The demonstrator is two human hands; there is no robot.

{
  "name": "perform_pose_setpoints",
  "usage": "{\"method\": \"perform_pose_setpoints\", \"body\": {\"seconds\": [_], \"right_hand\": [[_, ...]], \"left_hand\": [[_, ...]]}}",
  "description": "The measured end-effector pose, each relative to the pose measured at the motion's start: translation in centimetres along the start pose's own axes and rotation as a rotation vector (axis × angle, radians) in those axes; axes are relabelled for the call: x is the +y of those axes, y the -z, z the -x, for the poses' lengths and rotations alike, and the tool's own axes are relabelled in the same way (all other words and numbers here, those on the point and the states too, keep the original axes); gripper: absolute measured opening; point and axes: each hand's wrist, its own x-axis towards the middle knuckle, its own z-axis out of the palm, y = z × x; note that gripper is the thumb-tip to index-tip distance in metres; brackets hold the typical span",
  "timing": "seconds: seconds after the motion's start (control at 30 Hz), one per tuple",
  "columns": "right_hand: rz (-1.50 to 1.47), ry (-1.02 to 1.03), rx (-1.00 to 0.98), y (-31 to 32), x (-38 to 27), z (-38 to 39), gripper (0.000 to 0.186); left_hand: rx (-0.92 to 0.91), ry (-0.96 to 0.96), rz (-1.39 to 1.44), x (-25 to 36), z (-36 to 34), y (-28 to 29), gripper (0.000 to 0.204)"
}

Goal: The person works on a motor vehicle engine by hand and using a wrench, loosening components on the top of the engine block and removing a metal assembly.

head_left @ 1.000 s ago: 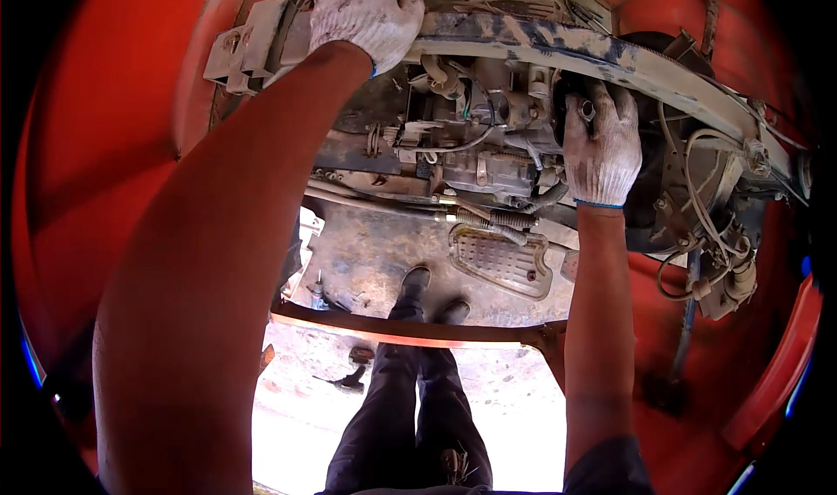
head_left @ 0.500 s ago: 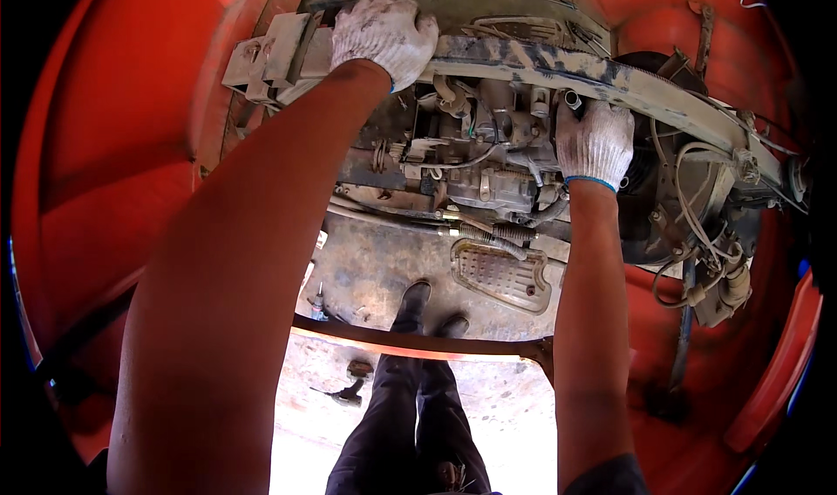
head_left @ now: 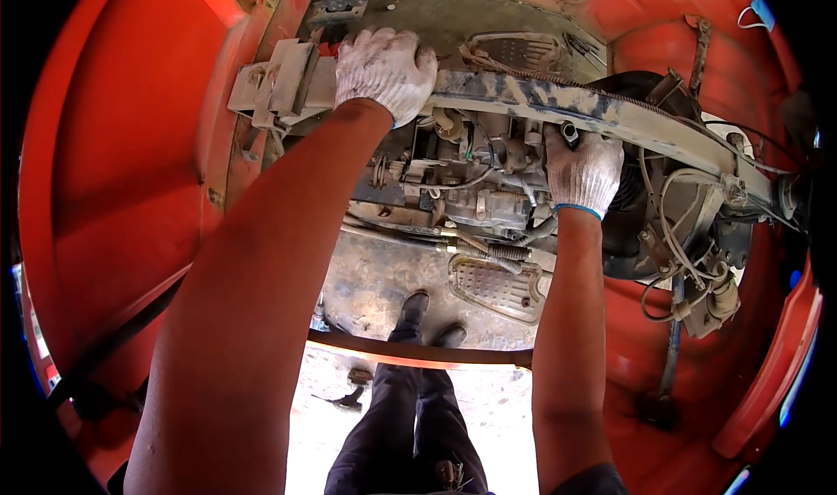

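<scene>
A dusty grey metal beam (head_left: pixel 497 90) curves across the upper middle of the head view, above an engine. My left hand (head_left: pixel 384 75), in a stained white knitted glove, lies over the beam's left part, its fingers curled over the far edge. Just under the beam's right part, my right hand (head_left: pixel 582 171) is closed, gloved the same way. From between its thumb and fingers sticks the round, hollow metal end of a dark socket tool (head_left: pixel 569 132). The rest of that tool is hidden in the glove. Behind and below sits the dirty engine (head_left: pixel 488 206) with hoses and wires.
Red body panels (head_left: pixel 122 129) rise on both sides. Wires and a bracket (head_left: pixel 697 273) hang at the right. A perforated metal step plate (head_left: pixel 493 286) lies below the engine, near my shoes (head_left: pixel 414 308). A dark power tool (head_left: pixel 351 395) rests on the bright ground.
My view has shifted, so the beam and both hands appear a little lower. Each hand keeps its place at the beam, and the tool end still shows in my right hand.
</scene>
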Motion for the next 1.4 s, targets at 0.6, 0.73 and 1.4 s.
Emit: {"method": "perform_pose_setpoints", "body": {"seconds": [0.6, 0.73, 1.4], "right_hand": [[0.09, 0.032, 0.058, 0.4, 0.3, 0.2, 0.027], [0.047, -0.097, -0.048, -1.0, 0.8, 0.1, 0.027], [-0.086, -0.223, -0.17, -0.1, -0.2, -0.3, 0.038]], "left_hand": [[0.013, -0.003, 0.026, 0.3, 0.0, 0.4, 0.038], [0.027, -0.013, 0.018, 0.5, 0.0, 0.5, 0.038], [0.019, -0.011, 0.011, 0.3, 0.0, 0.3, 0.038]]}}
